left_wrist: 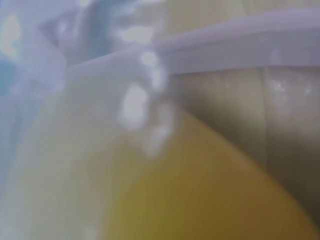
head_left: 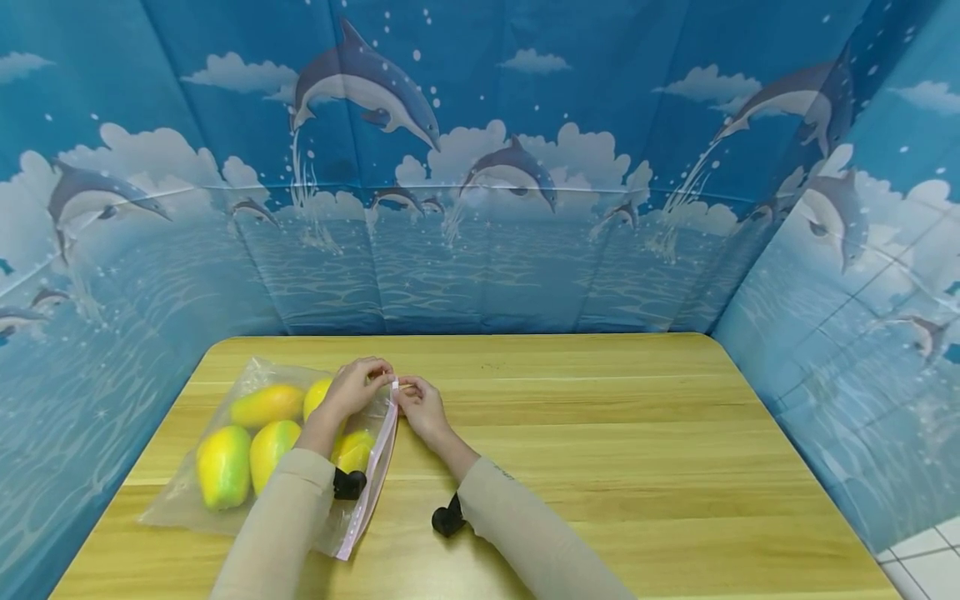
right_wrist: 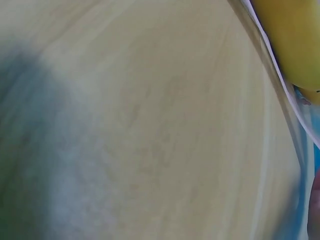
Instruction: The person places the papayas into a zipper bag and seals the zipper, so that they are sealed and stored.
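Observation:
On the left of the table lies a clear plastic zip bag with several yellow-green mangoes inside. Its pale pink zip strip runs along the right edge, with a small white piece at the far end. My left hand reaches over the bag and pinches that far corner. From the other side, my right hand pinches the same corner, fingertips close to the left ones. A mango fills the lower left wrist view, under the strip. The right wrist view shows a fingertip by the strip.
The wooden table extends to the right of the bag. Behind it hangs a blue dolphin-print curtain, which also runs along both sides. Black wrist cameras, one visible below the right forearm, hang near the tabletop.

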`<state>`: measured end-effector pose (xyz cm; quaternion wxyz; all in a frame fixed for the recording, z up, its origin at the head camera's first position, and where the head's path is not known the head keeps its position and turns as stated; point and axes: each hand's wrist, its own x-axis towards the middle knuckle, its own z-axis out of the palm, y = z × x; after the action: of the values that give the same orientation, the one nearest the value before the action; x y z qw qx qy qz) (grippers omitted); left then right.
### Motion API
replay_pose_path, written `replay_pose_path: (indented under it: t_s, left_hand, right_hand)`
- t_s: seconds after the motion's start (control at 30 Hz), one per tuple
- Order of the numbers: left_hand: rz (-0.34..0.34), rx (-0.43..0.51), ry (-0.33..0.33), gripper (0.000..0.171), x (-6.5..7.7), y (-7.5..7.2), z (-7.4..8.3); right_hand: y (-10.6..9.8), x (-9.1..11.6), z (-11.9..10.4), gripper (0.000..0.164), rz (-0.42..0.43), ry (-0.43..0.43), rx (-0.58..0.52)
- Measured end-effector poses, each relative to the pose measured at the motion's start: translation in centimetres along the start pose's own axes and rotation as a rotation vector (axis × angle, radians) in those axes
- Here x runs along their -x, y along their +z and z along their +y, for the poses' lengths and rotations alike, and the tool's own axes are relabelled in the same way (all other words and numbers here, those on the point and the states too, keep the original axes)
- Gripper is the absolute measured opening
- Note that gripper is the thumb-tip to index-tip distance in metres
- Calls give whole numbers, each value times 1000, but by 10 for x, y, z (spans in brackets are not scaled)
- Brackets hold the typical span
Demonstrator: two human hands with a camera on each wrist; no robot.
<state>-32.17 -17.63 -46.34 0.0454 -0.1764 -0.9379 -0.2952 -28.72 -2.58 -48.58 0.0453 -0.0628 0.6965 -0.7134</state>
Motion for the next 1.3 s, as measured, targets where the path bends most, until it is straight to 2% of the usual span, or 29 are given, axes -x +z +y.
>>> replay_pose_path:
  t_s: [0.17, 0.27, 0.4, 0.53, 0.73, 1.0, 1.1, 1.17, 1.3]
  left_hand:
    - [4, -27, 32, 11, 1, 0, 1]
    - [0, -71, 54, 11, 2, 2, 1]
    - [8, -128, 74, 12, 3, 5, 2]
    - [14, -153, 74, 12, 5, 6, 4]
    - [17, -144, 65, 13, 4, 8, 5]
    - [37, -101, 56, 14, 2, 6, 1]
    - [42, -84, 53, 14, 2, 5, 0]
    - [40, -85, 54, 13, 2, 5, 0]
    - [44, -79, 50, 11, 3, 5, 1]
  right_hand:
    - [2, 6, -14, 22, 26, -51, 72]
    - [3, -2, -1, 20, 37, -60, 104]
    - [1, -10, 13, 18, 6, -90, 166]
    - [1, -12, 17, 17, -27, -86, 226]
    - [3, -11, 16, 15, -23, -74, 243]
    - [2, -4, 21, 16, -62, -125, 246]
    - [3, 1, 20, 15, -66, -103, 257]
    - [4, 5, 18, 13, -63, -56, 267]
    - [4, 10, 16, 11, -69, -36, 286]
